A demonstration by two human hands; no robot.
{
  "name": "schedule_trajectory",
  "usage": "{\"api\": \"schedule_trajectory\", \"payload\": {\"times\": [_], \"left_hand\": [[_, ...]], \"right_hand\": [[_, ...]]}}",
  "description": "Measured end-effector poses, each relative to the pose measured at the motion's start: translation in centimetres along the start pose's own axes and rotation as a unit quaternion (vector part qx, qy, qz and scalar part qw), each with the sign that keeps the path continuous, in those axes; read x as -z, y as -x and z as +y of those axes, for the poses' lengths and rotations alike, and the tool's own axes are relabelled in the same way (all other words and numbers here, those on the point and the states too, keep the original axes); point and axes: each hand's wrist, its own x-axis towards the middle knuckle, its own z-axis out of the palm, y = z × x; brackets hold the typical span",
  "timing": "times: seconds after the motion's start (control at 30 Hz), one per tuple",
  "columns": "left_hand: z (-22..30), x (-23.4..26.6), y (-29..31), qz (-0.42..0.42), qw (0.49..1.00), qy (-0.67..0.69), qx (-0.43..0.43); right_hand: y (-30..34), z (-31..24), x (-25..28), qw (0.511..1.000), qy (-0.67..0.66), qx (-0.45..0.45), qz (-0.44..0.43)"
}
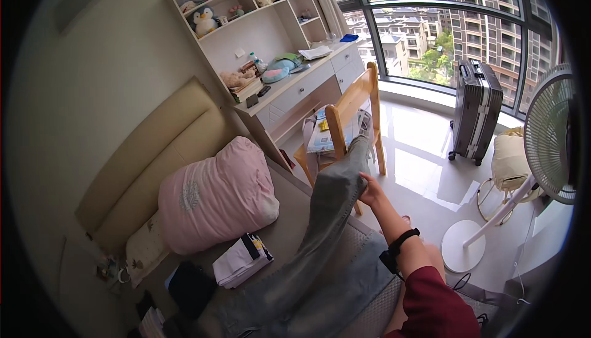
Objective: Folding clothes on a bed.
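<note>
A pair of faded grey-blue jeans (333, 205) stretches across the bed, one leg lifted toward the wooden chair (354, 105). My right hand (371, 190) is closed on the edge of that raised leg. The other leg lies flat along the bed's near edge, and the waist end runs into the dark lower rim. My left hand is not in view. To the left of the jeans sit a folded white garment with dark trim (243, 261) and a folded dark garment (189, 289).
A bundled pink quilt (215, 197) rests by the beige headboard (154, 159). Beyond the bed stands a white desk (295, 92) with shelves. On the right are a white fan (463, 245), a dark suitcase (477, 113) and a stool with a cream bag (510, 162).
</note>
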Motion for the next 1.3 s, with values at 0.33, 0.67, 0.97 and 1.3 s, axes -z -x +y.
{"api": "schedule_trajectory", "payload": {"times": [0.33, 0.67, 0.97, 1.3], "left_hand": [[-2.1, -0.9, -0.1, -0.051, 0.999, 0.007, 0.002], [-15.0, -2.4, -0.8, -0.146, 0.986, 0.070, 0.033], [-19.8, 3.1, -3.9, -0.020, 0.951, 0.292, 0.102], [-17.5, -1.0, -9.8, 0.302, 0.923, 0.212, 0.105]], "right_hand": [[9.0, -4.0, 19.6, 0.698, 0.461, 0.161, 0.523], [16.1, 12.3, 4.7, 0.343, 0.929, 0.137, -0.034], [21.5, 20.6, 5.9, 0.229, 0.935, 0.095, -0.253], [17.9, 22.5, 5.7, 0.234, 0.952, 0.124, -0.156]]}}
